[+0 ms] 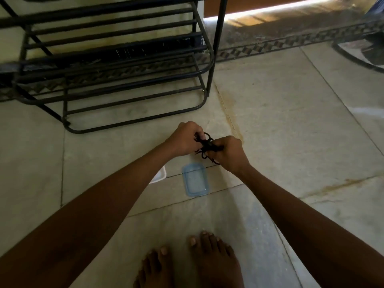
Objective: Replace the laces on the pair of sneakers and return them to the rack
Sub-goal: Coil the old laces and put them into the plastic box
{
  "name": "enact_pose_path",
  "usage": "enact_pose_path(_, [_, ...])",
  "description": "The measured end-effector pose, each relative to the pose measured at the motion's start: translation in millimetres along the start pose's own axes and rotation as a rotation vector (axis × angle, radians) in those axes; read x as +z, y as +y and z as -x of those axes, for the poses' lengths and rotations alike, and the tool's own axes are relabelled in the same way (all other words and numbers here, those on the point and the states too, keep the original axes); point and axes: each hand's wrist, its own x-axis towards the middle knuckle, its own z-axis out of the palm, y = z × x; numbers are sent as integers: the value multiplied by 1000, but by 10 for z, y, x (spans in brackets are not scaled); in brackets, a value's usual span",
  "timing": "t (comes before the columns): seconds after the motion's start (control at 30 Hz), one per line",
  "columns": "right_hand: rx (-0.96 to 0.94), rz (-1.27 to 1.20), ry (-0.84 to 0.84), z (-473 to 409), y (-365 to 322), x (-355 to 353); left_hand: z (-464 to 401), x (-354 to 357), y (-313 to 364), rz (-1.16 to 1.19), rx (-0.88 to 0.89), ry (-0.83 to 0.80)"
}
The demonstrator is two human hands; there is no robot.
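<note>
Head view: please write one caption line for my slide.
Both hands, left hand and right hand, grip a bundle of black laces above a blue lid, near the shoe rack.

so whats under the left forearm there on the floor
A white container pokes out from under the left forearm; only one corner shows, the rest is covered, so its contents cannot be seen. A blue lid lies beside it on the tile floor.

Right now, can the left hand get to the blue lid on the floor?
Probably not yet: the left hand and right hand both grip the black laces. The blue lid lies uncovered just below them, so the path looks free once it lets go.
</note>
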Motion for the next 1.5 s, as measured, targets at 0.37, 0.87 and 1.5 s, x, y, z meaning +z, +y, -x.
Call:
enact_pose_path(0.37, [-44, -146, -223, -155, -871, 643, 758, -866, -542, -61, -137, -1])
enact_pose_path(0.87, [-302, 509, -400, -168, -1223, 1380, 1560, -322, -1329, 202, -334, 331])
enact_pose_path(1.5, [-364, 235, -234, 28, -845, 1284, 1464, -159, -1338, -11, -166, 501])
